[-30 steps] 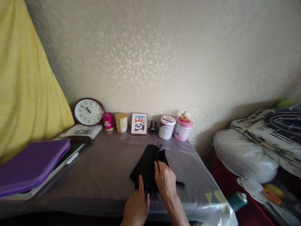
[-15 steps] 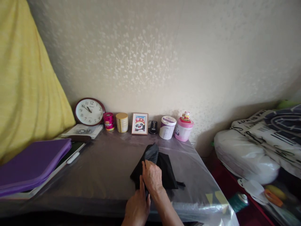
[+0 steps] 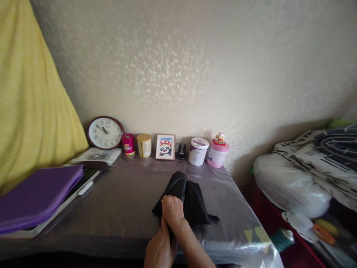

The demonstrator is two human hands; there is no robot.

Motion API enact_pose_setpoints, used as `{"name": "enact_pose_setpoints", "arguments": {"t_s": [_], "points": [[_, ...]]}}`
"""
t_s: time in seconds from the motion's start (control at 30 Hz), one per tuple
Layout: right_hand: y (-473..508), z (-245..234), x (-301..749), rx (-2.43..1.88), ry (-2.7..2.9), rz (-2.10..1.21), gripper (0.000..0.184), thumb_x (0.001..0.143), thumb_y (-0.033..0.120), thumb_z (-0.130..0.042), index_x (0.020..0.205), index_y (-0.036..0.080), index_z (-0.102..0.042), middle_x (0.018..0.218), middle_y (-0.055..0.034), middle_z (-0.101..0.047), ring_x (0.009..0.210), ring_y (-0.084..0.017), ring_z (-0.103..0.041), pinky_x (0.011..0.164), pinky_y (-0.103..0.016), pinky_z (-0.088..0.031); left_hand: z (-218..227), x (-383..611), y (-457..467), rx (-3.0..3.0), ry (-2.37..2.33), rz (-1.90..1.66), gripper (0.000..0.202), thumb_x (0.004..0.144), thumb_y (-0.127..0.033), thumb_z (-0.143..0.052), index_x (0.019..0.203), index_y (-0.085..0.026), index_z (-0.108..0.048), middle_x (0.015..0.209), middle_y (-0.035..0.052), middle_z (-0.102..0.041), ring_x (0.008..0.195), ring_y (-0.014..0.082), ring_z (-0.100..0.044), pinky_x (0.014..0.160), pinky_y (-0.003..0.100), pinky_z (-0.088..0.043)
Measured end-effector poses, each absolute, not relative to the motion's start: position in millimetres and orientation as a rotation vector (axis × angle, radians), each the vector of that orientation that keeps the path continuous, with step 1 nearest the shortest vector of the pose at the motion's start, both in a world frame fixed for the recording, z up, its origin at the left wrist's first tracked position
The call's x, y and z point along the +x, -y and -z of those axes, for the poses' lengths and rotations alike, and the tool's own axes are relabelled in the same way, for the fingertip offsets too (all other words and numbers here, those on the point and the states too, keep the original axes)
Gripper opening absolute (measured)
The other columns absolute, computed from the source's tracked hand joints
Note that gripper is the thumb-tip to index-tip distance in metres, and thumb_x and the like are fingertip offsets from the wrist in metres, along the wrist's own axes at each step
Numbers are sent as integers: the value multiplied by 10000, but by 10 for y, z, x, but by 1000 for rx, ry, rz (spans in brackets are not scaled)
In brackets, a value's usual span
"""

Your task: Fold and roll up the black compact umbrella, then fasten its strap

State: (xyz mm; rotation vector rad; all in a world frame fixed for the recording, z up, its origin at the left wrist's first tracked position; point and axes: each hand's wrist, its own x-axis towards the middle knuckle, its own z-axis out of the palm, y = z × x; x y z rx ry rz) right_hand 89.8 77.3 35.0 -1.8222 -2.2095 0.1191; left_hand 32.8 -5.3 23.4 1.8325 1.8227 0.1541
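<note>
Black folding umbrella laid flat on plastic-covered surface, straight in front of panda picture frame, toward near edge. Right hand curled shut on fold of canopy. Left hand set just nearer than right hand, fingers hidden by right wrist; grip cannot be told.

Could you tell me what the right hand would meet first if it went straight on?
The right hand lies on the black cloth; past its edge comes bare table cover, then probably the beige tin, though depth is unclear.
</note>
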Motion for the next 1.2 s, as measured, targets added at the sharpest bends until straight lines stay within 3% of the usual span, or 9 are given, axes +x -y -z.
{"name": "enact_pose_setpoints", "arguments": {"t_s": [0.13, 0.27, 0.4, 0.57, 0.67, 0.77, 0.83, 1.03, 1.2], "points": [[-833, -406, 921, -1849, 2243, -172, 231, 822, 257, -450, 803, 220, -676, 808, -49, -695, 782, -192, -647, 661, -259, -468, -202, 313, 101, 1882, -1849, -221, 609, 870, -323, -293, 1361, -45, -62, 1138, 162, -567, 891, 194, -612, 716, 251, -423], [-913, -500, 931, -1848, 2322, -237, 204, 779, 240, -494, 845, 233, -688, 863, -44, -698, 850, -192, -638, 724, -267, -470, -187, 322, 75, 1944, -1826, -154, 590, 867, -270, -304, 1375, -104, -54, 1123, 147, -573, 887, 186, -611, 711, 248, -422], [-953, -545, 855, -1905, 2441, -196, 199, 759, 207, -511, 850, 184, -686, 869, -88, -692, 853, -217, -638, 702, -292, -487, -179, 336, 9, 2015, -1811, -49, 518, 836, -241, -352, 1338, -187, -234, 1057, 112, -603, 854, 198, -616, 699, 279, -437], [-905, -532, 742, -1884, 2507, -167, 211, 762, 156, -494, 854, 119, -681, 849, -133, -683, 839, -257, -635, 670, -328, -497, -133, 343, -49, 2041, -1804, -46, 412, 817, -212, -350, 1221, -173, -419, 981, 95, -637, 859, 207, -615, 719, 297, -446], [-820, -526, 825, -1668, 2598, -210, 195, 778, 192, -506, 840, 158, -687, 854, -93, -689, 844, -223, -629, 715, -303, -483, -102, 341, -56, 2034, -1821, -50, 371, 822, -220, -342, 1162, -156, -476, 987, 107, -636, 872, 212, -613, 729, 299, -443], [-703, -515, 1067, -1137, 2574, -359, 199, 824, 228, -484, 904, 236, -666, 910, -1, -685, 874, -135, -600, 795, -228, -442, -88, 334, -56, 2019, -1831, -54, 344, 825, -250, -353, 1112, -154, -518, 988, 109, -637, 885, 210, -610, 730, 285, -436], [-625, -495, 1270, -997, 2374, -394, 240, 866, 217, -422, 982, 237, -631, 957, 15, -667, 909, -102, -574, 854, -219, -409, -87, 328, -62, 1999, -1839, -71, 400, 816, -246, -372, 1192, -142, -458, 960, 109, -646, 872, 206, -615, 714, 274, -430], [-603, -364, 1622, -1020, 2267, -317, 285, 890, 205, -365, 1041, 235, -605, 1107, -21, -604, 1141, -137, -441, 1005, -338, -284, -104, 321, -99, 1935, -1803, -153, 731, 777, -209, -431, 1384, -110, -35, 928, 103, -659, 827, 189, -622, 691, 250, -402], [-943, -303, 1569, -1033, 2389, -241, 241, 881, 267, -417, 998, 248, -626, 1093, -8, -618, 1177, -141, -407, 1039, -374, -188, -136, 316, -138, 1888, -1809, -106, 759, 789, -241, -423, 1383, -125, 35, 930, 112, -657, 824, 203, -625, 680, 264, -403]]}}
